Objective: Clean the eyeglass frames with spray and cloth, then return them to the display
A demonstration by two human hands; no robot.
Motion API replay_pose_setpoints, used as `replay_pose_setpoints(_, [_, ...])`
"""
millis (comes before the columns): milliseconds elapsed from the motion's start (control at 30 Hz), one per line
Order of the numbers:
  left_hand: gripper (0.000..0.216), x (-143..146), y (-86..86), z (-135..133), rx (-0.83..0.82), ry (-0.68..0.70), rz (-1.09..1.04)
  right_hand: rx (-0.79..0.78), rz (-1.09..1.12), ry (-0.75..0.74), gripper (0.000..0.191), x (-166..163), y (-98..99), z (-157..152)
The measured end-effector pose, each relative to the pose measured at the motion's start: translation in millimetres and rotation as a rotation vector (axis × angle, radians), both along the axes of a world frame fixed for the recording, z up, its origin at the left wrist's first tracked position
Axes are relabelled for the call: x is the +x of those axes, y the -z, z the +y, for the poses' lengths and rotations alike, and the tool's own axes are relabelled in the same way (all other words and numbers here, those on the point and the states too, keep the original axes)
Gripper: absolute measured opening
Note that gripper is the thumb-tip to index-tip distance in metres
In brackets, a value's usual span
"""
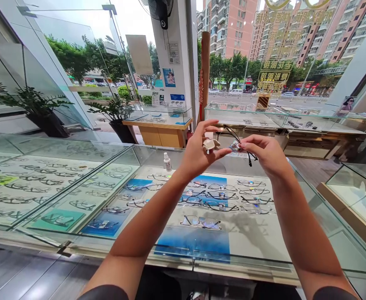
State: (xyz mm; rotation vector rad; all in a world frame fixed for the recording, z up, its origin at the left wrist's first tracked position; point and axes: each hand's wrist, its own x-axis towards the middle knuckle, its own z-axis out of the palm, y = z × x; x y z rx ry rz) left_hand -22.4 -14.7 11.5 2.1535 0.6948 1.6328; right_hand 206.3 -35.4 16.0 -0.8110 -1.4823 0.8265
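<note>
At the left we see a leafy potted plant [43, 110] on the floor beyond a glass case holding rows of glasses. Nearer, a green card [58, 218] lies under glass with a pair upon it. Next comes a white bottle [167, 162], upright near the back of our tabletop [251, 235]. Our left hand [195, 152] is raised over it, its grip curled around a crumpled pale cloth [211, 144], thumb stretched towards the dark-framed glasses [234, 146]; whether it touches them we cannot tell. Beneath, a lone pair [201, 222] lies in front of several rows of spectacles [222, 195]. The dark-framed glasses are in the air between our hands, held by our right hand [266, 154], its grip narrow, thumb and fingers pinching the frame. Farther right stands another glass case [362, 198].
</note>
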Motion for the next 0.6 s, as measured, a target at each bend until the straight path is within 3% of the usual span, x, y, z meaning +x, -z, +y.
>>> replay_pose_setpoints(100, [0.055, -4.8, -3.8, -21.6, -0.126, -0.005, -0.036, 0.002, 0.016, 0.064, 0.015, 0.9, -3.6, -6.6])
replay_pose_setpoints(200, [0.035, -16.4, 4.1, -48.5, -0.31, -0.029, 0.003, -0.005, 0.011, 0.086, 0.015, 1.6, -1.7, -16.2])
replay_pose_setpoints(300, [0.033, -42.1, 27.9, -73.9, -0.535, -0.004, 0.093, -0.021, -0.003, 0.087, 0.014, 0.2, 10.2, -29.1])
replay_pose_setpoints(433, [0.036, -97.0, 73.4, -93.1, -0.686, 0.008, 0.189, -0.111, 0.106, 0.078, 0.015, -7.9, 39.4, -48.0])
replay_pose_setpoints(500, [0.042, -129.6, 94.5, -93.4, -0.719, -0.089, 0.249, -0.175, 0.183, 0.064, 0.017, -15.3, 55.5, -56.6])
replay_pose_setpoints(600, [0.04, -181.2, 115.6, -84.5, -0.745, -0.418, 0.243, -0.247, 0.216, 0.031, 0.023, -29.1, 75.7, -69.0])
